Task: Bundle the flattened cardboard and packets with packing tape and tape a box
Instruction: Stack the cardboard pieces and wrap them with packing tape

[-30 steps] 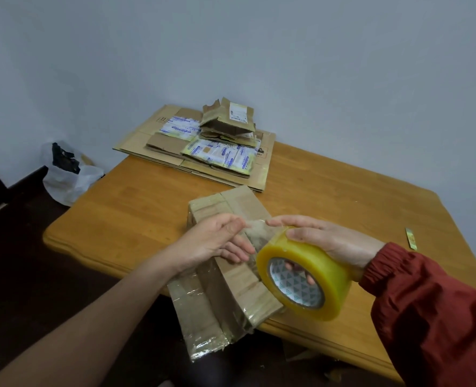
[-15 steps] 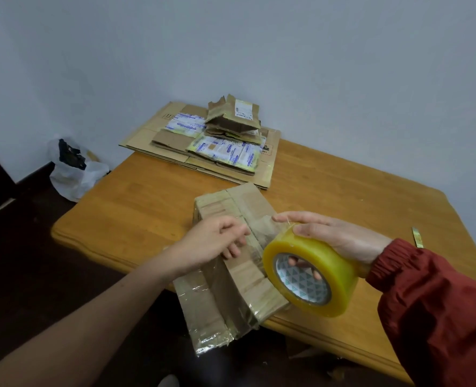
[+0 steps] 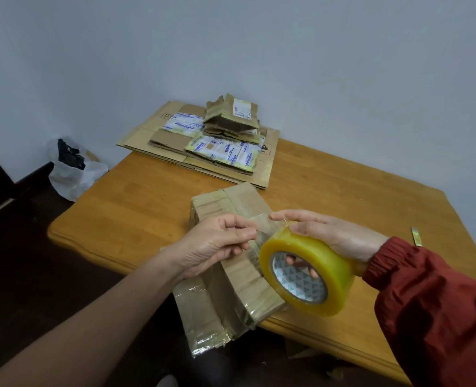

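Note:
A brown cardboard box (image 3: 231, 208) with old tape on it lies on the wooden table (image 3: 136, 208), its near end hanging over the front edge. My right hand (image 3: 323, 233) grips a large yellowish roll of packing tape (image 3: 306, 272) above the box, fingers through its core. My left hand (image 3: 220, 241) pinches the clear loose end of the tape just left of the roll. A stack of flattened cardboard (image 3: 153, 127) with packets (image 3: 223, 149) on top lies at the table's far edge by the wall.
A white plastic bag (image 3: 75, 171) with dark contents sits on the floor left of the table. A small yellow-green utility knife (image 3: 416, 236) lies on the table at the right. The wall stands close behind the table.
My left hand has gone from lying on the box to pinching the tape's loose end, and a short length of clear tape now stretches from the roll.

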